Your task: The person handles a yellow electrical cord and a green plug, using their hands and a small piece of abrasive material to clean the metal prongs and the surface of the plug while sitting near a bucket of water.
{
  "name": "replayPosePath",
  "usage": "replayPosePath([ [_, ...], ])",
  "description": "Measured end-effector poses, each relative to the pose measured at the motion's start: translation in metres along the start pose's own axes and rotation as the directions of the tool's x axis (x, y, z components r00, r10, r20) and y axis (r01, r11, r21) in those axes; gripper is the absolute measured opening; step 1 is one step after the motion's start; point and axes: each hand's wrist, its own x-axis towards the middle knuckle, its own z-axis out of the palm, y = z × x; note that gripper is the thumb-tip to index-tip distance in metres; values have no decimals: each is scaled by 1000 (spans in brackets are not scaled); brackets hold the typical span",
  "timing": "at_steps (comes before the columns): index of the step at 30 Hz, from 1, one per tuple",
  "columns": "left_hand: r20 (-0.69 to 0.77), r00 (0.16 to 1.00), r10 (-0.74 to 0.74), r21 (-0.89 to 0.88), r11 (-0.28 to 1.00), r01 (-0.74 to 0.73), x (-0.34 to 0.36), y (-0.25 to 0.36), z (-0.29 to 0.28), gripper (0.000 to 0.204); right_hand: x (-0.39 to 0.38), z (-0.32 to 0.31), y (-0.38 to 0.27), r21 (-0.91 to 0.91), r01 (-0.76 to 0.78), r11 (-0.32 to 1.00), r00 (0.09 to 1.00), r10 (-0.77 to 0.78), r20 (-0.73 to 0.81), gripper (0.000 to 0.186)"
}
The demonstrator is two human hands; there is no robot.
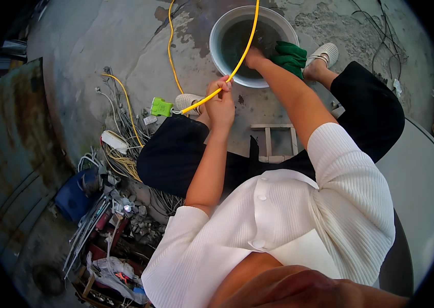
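Note:
Fingers wrapped round a yellow cable (196, 106), my left hand (220, 100) is raised between my knees. At the cable's near end, beside that hand, hangs a bright green plug-like block (161, 107); stripped grey wire shows next to it. The cable runs from my hand up over a white bucket (218, 56) and out at the top edge. My right hand (253, 57) reaches inside the bucket into murky water (250, 38); its fingers are hidden there. A green cloth (290, 57) is draped over the bucket's right rim, beside my right wrist.
Tangled cables (127, 161) and a white power strip (115, 142) lie left of my knee. Below are a blue container (77, 194) and scrap (117, 226). A small wooden frame (271, 127) lies between my legs; rusty sheet metal (17, 159) stands far left.

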Motion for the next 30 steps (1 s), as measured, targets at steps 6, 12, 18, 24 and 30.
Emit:
replayPosePath([
  [6,1,994,-105,42,994,105,7,0,7,10,19,5,43,-198,7,980,998,4,56,45],
  [12,-35,991,-126,128,983,129,21,-14,28,22,2,3,36,511,-372,775,900,436,-6,37],
  [18,-159,958,-238,-49,971,233,42,-22,48,22,-67,-63,16,890,-112,-442,984,79,162,27],
  [24,-116,969,-220,194,951,239,43,-29,51,23,-122,-85,-31,982,-13,-190,993,112,35,25],
  [30,-18,946,-324,102,941,324,6,24,39,23,-91,-102,-30,952,124,-280,959,281,-42,25],
])
